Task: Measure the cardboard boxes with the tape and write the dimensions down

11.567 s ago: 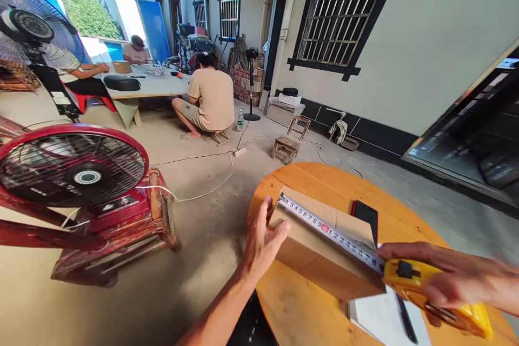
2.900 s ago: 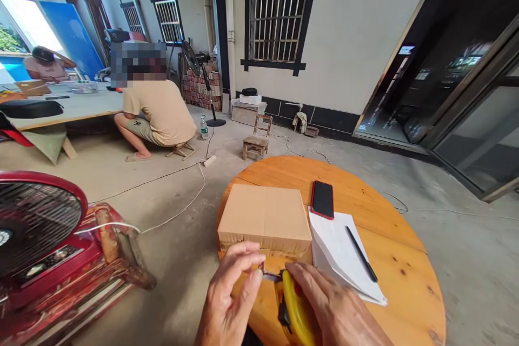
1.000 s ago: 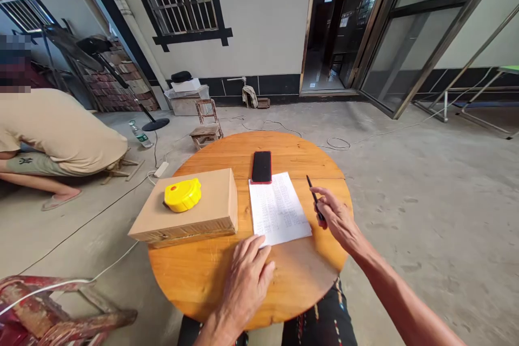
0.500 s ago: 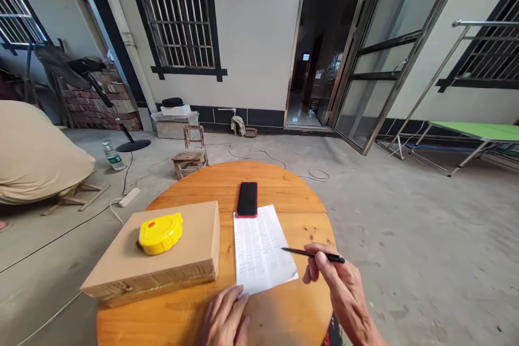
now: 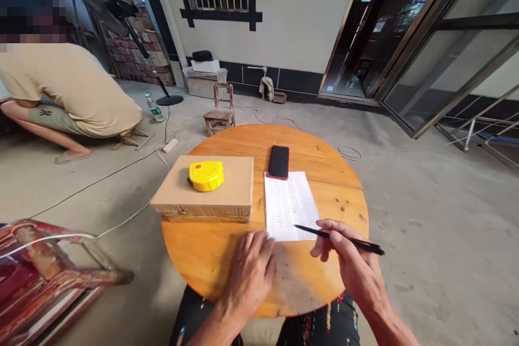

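Observation:
A sheet of paper (image 5: 288,205) covered in small rows of writing lies on the round wooden table (image 5: 211,259). My left hand (image 5: 253,265) rests flat on the wood, its fingertips at the sheet's lower left corner. Between the fingers and thumb of my right hand (image 5: 357,265) is a black pen (image 5: 368,246); its tip points left, over the lower part of the sheet. Whether the tip touches the paper, I cannot tell. A phone (image 5: 278,161) with a red edge lies on the sheet's top edge. Left of it, a yellow tape measure (image 5: 206,175) sits on a cardboard box (image 5: 233,189).
A person (image 5: 81,86) in a tan shirt sits low at the far left. Nearby are a red wooden chair (image 5: 48,275), a water bottle (image 5: 154,107) and a power strip (image 5: 170,145) with cables on the floor. A small wooden chair (image 5: 221,111) stands behind the table.
The view has tilted down and turned left, bringing the seated person and red chair into sight. The pen tip now points lower on the sheet; both hands keep their poses.

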{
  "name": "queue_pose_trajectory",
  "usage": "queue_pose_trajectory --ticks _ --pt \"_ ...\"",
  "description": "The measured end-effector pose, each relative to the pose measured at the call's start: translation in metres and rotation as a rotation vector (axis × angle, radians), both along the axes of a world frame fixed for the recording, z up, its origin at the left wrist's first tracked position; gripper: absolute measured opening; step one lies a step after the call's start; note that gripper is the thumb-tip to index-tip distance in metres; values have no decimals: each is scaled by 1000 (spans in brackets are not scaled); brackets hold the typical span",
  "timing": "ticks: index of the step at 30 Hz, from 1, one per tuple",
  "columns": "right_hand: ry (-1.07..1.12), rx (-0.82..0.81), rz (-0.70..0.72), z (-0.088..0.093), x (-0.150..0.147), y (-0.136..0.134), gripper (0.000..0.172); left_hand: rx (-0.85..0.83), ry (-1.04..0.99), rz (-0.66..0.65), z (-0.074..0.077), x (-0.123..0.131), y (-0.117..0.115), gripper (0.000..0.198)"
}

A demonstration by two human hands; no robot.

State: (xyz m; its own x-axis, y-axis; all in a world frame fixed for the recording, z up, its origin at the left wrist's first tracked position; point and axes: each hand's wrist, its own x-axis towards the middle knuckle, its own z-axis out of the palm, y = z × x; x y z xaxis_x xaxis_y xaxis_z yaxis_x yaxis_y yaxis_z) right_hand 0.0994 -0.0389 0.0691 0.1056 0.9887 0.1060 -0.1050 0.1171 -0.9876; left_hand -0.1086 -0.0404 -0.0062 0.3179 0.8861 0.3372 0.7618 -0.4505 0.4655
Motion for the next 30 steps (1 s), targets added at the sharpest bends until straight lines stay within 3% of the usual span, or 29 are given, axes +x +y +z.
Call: queue_pose_trajectory --ticks 2,5,11,21,30 --pt "-34 70 -23 2 -1 0 23 -3 -5 -11 2 0 1 20" --pt "-124 104 -67 1 -8 6 10 7 -8 2 1 0 1 18" --pt "-369 -22 141 -31 -32 22 23 -28 16 41 1 1 0 19" --pt "-456 -59 151 -60 -58 39 25 10 37 76 -1 2 0 27" --pt "-591 16 113 -65 -60 40 23 15 19 74 1 2 3 28"
